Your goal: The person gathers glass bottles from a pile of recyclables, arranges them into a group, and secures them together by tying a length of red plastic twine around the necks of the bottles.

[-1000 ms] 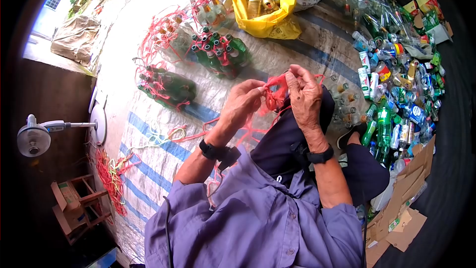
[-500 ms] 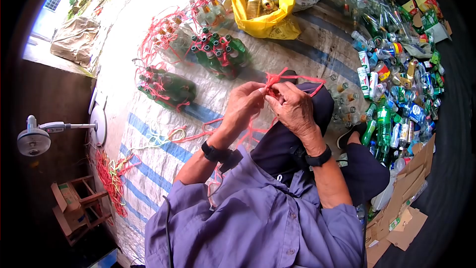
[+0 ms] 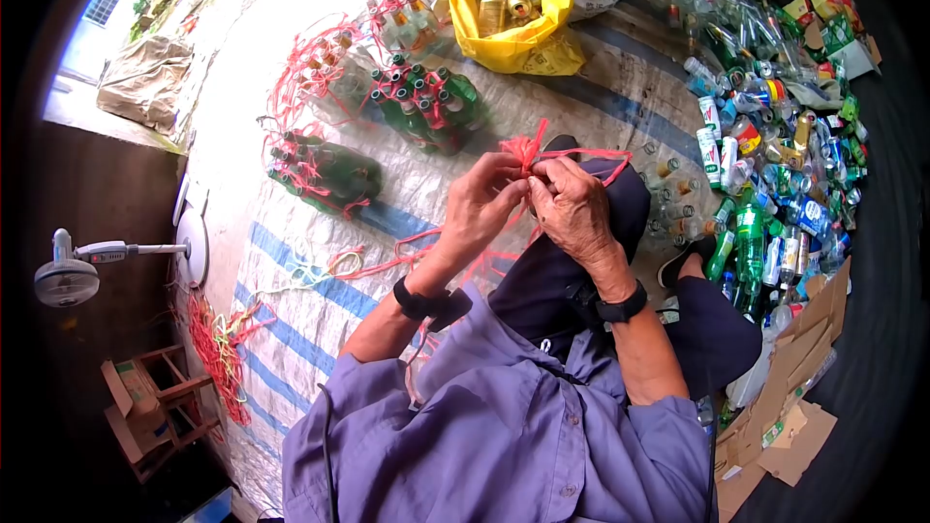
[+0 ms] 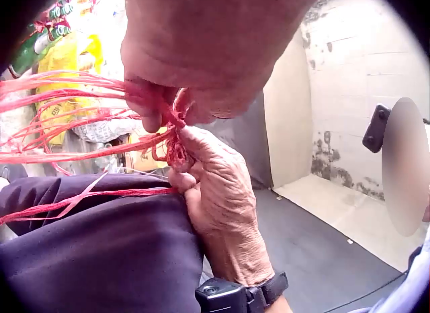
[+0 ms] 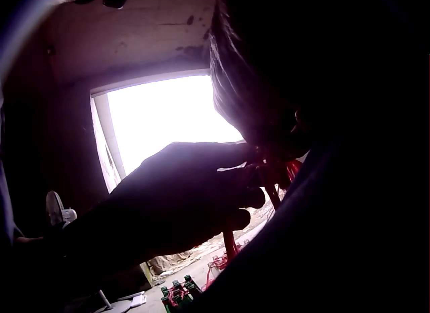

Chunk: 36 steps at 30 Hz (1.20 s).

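Note:
Above the person's knee, both hands meet at a knotted bunch of red string (image 3: 526, 151). The left hand (image 3: 482, 201) pinches the bunch between thumb and fingers. From the other side the right hand (image 3: 573, 203) pinches it, fingertips close against the left ones. Strands of red string (image 4: 74, 155) run out from the knot in the left wrist view, where the right hand (image 4: 218, 185) grips just below the left hand (image 4: 208, 44). The right wrist view is very dark; the left hand (image 5: 181, 192) shows there as a silhouette.
String-tied green bottles (image 3: 426, 111) and clear bottles (image 3: 334, 77) stand beyond the hands. A yellow bag (image 3: 528, 44) holds cans. Loose bottles (image 3: 751, 232) and cardboard (image 3: 790, 358) lie at the right. At the left are a fan (image 3: 66, 281) and a wooden stool (image 3: 160, 392).
The right hand has come down and in against the left hand. The red string, earlier a loose bundle between the hands, is now gathered at a knot with ends sticking up and rightward.

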### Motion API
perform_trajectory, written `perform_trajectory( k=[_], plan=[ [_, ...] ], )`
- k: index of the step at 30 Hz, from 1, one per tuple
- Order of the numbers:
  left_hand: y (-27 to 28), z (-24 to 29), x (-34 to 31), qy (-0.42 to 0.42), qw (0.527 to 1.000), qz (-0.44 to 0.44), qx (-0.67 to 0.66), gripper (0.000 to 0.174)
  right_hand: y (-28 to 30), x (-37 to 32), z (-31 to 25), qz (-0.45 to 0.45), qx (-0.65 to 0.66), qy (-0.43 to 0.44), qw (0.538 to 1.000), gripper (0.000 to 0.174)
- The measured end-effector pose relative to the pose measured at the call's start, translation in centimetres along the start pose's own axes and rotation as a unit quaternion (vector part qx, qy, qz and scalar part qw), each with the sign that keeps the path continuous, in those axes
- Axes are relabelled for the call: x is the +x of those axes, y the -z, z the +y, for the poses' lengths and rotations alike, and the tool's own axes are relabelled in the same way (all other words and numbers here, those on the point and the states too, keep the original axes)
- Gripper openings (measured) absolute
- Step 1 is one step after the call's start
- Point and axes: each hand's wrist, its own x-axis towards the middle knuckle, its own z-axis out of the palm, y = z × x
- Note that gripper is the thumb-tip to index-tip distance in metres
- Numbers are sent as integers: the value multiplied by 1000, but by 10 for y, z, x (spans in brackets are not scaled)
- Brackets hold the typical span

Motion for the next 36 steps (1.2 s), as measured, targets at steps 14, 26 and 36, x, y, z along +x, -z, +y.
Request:
perform_trajectory(
  k=[14, 26, 36],
  plan=[
    [11, 1, 1, 142, 976, -35, -164, 16, 5, 4, 1, -58, 25, -6, 998, 9],
    [4, 9, -2, 117, 981, -25, -150, 25, 2, 5, -4, -54, 3, -29, 998, 8],
    [12, 4, -2, 155, 979, -19, -128, 22, 1, 4, 2, -77, 15, -26, 997, 10]
  ],
)
